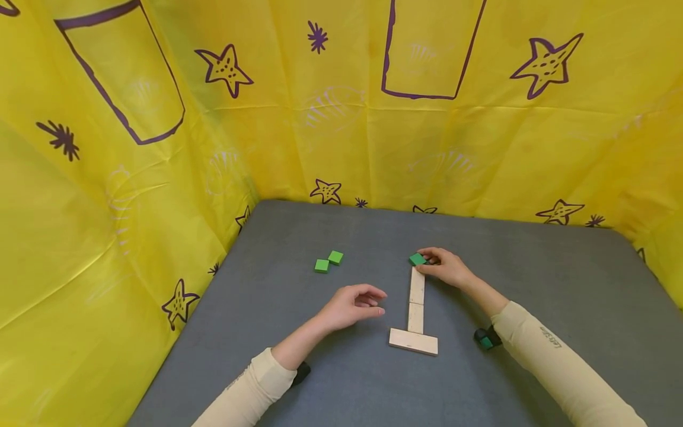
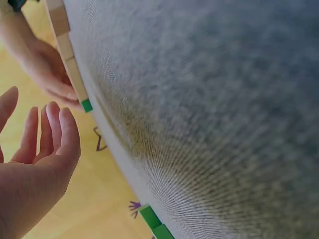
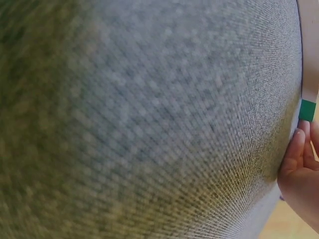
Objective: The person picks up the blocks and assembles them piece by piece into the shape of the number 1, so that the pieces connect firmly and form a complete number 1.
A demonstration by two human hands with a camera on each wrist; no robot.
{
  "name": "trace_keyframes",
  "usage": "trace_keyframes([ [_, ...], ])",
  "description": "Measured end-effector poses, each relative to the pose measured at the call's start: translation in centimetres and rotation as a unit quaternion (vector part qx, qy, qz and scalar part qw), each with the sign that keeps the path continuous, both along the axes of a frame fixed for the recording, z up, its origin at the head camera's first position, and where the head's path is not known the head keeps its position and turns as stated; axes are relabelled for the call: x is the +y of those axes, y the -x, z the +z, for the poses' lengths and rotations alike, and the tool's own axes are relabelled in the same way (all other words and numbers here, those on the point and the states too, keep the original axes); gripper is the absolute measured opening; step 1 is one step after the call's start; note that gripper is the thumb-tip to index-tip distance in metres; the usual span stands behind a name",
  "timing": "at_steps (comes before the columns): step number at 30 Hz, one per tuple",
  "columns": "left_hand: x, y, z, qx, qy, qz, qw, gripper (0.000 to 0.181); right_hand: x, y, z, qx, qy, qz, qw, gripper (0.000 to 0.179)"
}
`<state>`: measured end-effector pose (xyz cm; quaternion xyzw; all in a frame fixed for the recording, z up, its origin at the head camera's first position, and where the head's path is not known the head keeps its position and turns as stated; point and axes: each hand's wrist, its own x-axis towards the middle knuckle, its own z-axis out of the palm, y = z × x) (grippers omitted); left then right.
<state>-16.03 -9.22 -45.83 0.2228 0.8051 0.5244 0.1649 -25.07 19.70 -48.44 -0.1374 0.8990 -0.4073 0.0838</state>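
A dark green square block point(image 1: 417, 259) lies at the far end of a line of two pale wooden blocks point(image 1: 417, 286). My right hand point(image 1: 448, 268) pinches this green block between thumb and fingers; in the right wrist view its fingertips point(image 3: 297, 137) meet the block's edge. Across the near end of the line lies a wider wooden plank point(image 1: 413, 341), making an upside-down T. My left hand point(image 1: 352, 306) is left of the wooden line, holding nothing, its fingers loosely bent and apart from the blocks.
Two light green square blocks point(image 1: 322, 266) lie corner to corner on the grey table point(image 1: 368, 379), farther back and left. Yellow cloth point(image 1: 320, 148) with starfish drawings hangs around the table's back and sides. A dark wrist camera point(image 1: 487, 338) sits under the right sleeve.
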Motion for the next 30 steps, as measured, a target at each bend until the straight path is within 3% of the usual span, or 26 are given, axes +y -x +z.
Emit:
trace_keyframes([
  [11,-0.7,1.4,1.0,0.001,-0.046,0.075,0.9961,0.035,0.2,-0.1,0.1,0.004,0.01,0.009,0.9999,0.048],
  [16,-1.3,2.6,1.2,-0.001,-0.067,0.112,0.9915,0.036,0.1,-0.1,0.0,0.004,0.007,0.011,0.9999,0.048],
  [30,-2.9,5.6,0.8,0.004,-0.143,0.202,0.969,0.037,0.2,0.0,-0.2,-0.001,0.003,0.01,0.9999,0.05],
])
